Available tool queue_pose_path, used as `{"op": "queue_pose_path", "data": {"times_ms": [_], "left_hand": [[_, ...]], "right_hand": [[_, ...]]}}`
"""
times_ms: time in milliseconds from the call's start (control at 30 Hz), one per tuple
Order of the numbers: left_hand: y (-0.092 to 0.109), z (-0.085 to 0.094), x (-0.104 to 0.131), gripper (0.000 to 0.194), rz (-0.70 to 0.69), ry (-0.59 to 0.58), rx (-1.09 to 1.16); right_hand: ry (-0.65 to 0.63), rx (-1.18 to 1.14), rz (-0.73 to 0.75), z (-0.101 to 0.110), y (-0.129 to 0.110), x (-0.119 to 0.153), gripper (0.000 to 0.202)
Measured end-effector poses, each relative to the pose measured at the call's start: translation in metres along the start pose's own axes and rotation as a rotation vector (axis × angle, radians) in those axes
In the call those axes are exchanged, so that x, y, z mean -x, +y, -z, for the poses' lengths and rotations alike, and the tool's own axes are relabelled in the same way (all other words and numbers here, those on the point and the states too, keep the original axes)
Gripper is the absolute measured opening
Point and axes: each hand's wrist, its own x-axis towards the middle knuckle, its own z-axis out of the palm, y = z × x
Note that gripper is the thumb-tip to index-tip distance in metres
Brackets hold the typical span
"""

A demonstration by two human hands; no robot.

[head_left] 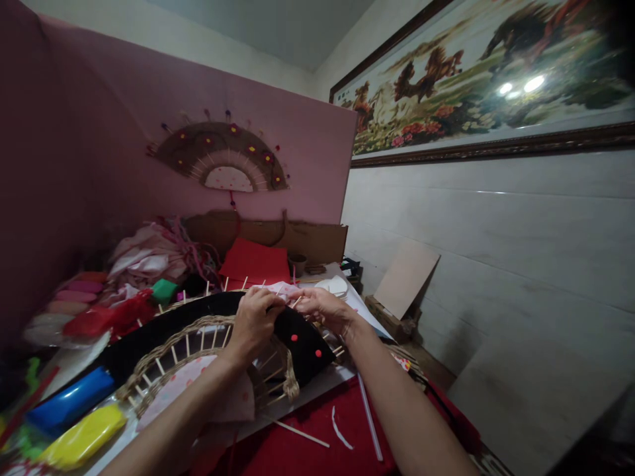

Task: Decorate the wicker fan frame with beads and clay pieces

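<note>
A large decorative fan with a woven rope frame [198, 324] and a black fabric band [306, 340] lies in front of me. Thin wooden sticks stick out along its outer edge, and two red dots sit on the band's right part. Over the band, my left hand [255, 322] is closed, its fingertips pinched at the upper edge; what lies between them is hidden. My right hand [323, 309] is closed just beside it, thumb and fingers together around the tip of a wooden stick [297, 302]. Pink dotted fabric [191, 380] covers the fan's inner half-circle.
A blue packet [72, 400] and a yellow packet [84, 436] lie at the left. On the red cloth [297, 456] are a loose stick [300, 433], a white strip [340, 430] and a clear tube [368, 416]. Behind are red sheets [255, 261] and a finished-looking wall fan [218, 142].
</note>
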Motion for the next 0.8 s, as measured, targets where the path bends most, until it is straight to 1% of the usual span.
{"op": "queue_pose_path", "data": {"times_ms": [367, 567, 800], "left_hand": [[-0.0019, -0.0011, 0.0011, 0.010, 0.003, -0.016, -0.010], [-0.0030, -0.0027, 0.0016, 0.010, -0.001, -0.005, -0.028], [-0.0076, -0.0045, 0.0044, 0.013, -0.062, 0.006, -0.053]], "right_hand": [[0.016, -0.012, 0.008, -0.0020, -0.0009, 0.0004, 0.040], [0.022, -0.002, 0.014, -0.0017, -0.0001, -0.0010, 0.041], [0.044, 0.011, 0.010, -0.0007, 0.0009, -0.0023, 0.042]]}}
